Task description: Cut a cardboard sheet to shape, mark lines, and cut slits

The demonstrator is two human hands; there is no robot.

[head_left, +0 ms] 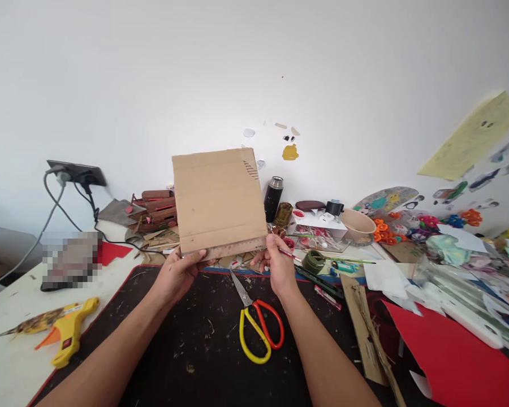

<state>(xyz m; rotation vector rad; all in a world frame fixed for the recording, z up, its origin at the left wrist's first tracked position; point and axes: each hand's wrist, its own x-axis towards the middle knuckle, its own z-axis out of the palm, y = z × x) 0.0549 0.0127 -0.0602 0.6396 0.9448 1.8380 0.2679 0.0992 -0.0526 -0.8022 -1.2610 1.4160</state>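
Fingers closed, my left hand [180,275] and right hand [281,267] grip cardboard [218,198] and ruler [234,249] above the black mat [165,356], my right also holding a pencil [290,255], where a loosened thumb could skew the ruler.

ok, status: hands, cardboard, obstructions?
Left fingers and right fingers hold cardboard up, ruler along its lower edge. Pencil also in right fingers. Possible obstruction: scissors on mat.

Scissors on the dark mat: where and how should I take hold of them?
Likely best by the yellow loop and red loop, coming from the near side: the scissors lie flat, loops toward the camera, blades pointing away.
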